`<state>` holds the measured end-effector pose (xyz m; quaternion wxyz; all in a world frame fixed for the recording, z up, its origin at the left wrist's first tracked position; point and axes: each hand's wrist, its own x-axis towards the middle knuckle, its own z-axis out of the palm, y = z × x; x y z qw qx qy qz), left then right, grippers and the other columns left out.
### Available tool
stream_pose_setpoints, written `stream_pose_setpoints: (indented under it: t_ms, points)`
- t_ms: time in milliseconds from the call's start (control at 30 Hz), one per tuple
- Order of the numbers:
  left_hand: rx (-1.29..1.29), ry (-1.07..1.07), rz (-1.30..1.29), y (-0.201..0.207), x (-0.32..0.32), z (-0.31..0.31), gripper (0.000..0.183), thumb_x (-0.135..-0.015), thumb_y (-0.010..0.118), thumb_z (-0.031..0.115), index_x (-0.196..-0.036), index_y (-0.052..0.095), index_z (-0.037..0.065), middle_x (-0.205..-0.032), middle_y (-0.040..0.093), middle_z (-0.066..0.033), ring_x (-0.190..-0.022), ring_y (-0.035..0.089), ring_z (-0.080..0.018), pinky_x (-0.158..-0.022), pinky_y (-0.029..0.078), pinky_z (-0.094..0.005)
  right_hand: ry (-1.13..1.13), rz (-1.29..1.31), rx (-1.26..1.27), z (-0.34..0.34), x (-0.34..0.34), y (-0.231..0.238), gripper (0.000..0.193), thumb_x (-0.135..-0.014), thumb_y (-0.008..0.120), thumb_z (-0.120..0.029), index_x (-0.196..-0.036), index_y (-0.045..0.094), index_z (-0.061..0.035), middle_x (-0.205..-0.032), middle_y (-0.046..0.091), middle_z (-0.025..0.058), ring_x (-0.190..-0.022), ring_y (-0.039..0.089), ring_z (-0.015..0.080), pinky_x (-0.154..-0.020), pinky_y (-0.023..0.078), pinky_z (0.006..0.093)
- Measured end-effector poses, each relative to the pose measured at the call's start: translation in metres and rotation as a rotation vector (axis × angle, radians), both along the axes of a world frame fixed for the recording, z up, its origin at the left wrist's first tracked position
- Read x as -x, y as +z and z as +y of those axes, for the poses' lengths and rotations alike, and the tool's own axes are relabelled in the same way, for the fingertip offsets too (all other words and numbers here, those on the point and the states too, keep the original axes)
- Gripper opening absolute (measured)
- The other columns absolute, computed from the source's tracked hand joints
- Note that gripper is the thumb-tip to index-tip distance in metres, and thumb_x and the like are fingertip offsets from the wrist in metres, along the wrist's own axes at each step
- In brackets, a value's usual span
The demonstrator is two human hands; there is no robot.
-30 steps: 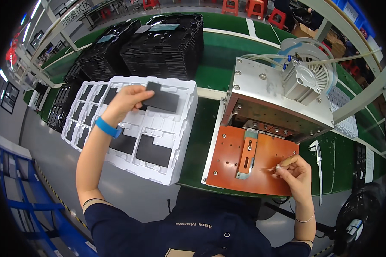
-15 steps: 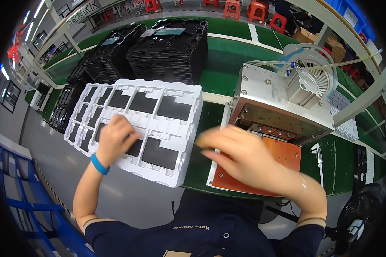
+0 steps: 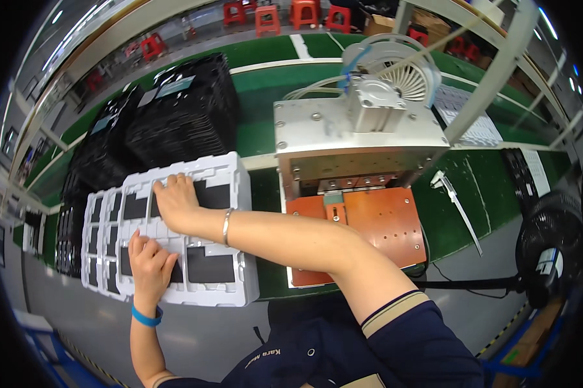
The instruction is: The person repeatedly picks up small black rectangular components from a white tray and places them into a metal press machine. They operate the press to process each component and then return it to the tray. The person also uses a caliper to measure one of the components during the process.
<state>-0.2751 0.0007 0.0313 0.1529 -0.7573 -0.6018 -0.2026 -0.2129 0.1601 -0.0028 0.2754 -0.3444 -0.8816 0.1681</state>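
Observation:
A white moulded plastic tray [image 3: 248, 284] stands on the left, with flat black notched sheets [image 3: 211, 264] in its pockets. My right hand [image 3: 177, 202] reaches across to the tray's far row; its bent fingers close down at a pocket, and their tips and what they grip are hidden. Just nearer, my left hand [image 3: 150, 264] hovers over the near row, fingers loosely curled, thumb apart, nothing visible in it. To the right stands a metal press [image 3: 362, 132] with an orange base plate [image 3: 382, 223]. A small grey-green piece [image 3: 333, 198] sits at the plate's back edge.
Stacks of black trays [image 3: 181, 116] rise behind the white tray. A white fan [image 3: 401, 71] stands behind the press. Calipers [image 3: 456, 207] lie on the green bench to its right. A black fan [image 3: 550, 236] is at the far right, and red stools [image 3: 267, 21] stand beyond the bench.
My right hand has swung left from above the orange plate to the tray's far row, uncovering the plate. My left hand stays over the near row. The view has shifted right.

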Motion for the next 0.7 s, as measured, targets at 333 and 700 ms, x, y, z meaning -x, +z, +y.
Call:
stream_pose_setpoints:
  t_ms: [333, 700]
  points:
    - [-0.149, 0.01, 0.106, 0.036, -0.004, 0.015, 0.031, -0.082, 0.073, 0.024, -0.061, 0.058, 0.005, -0.064, 0.051, -0.0083, -0.073, 0.049, -0.0306, -0.083, 0.039, -0.0461, 0.423, 0.442, -0.174, 0.005, -0.079, 0.071, 0.025, -0.08, 0.06, 0.005, -0.102, 0.059, -0.0048, -0.097, 0.06, 0.0161, -0.088, 0.065, 0.0395, -0.072, 0.055, 0.0435]
    - [0.075, -0.15, -0.036, 0.014, -0.069, 0.112, 0.03, -0.087, 0.073, 0.028, -0.068, 0.062, 0.007, -0.066, 0.059, -0.0056, -0.077, 0.05, -0.0271, -0.078, 0.04, -0.0412, -0.051, 0.167, 0.191, -0.048, -0.372, 0.128, 0.028, -0.071, 0.082, 0.004, -0.097, 0.071, 0.0004, -0.089, 0.069, 0.0084, -0.079, 0.065, 0.016, -0.066, 0.05, 0.026]
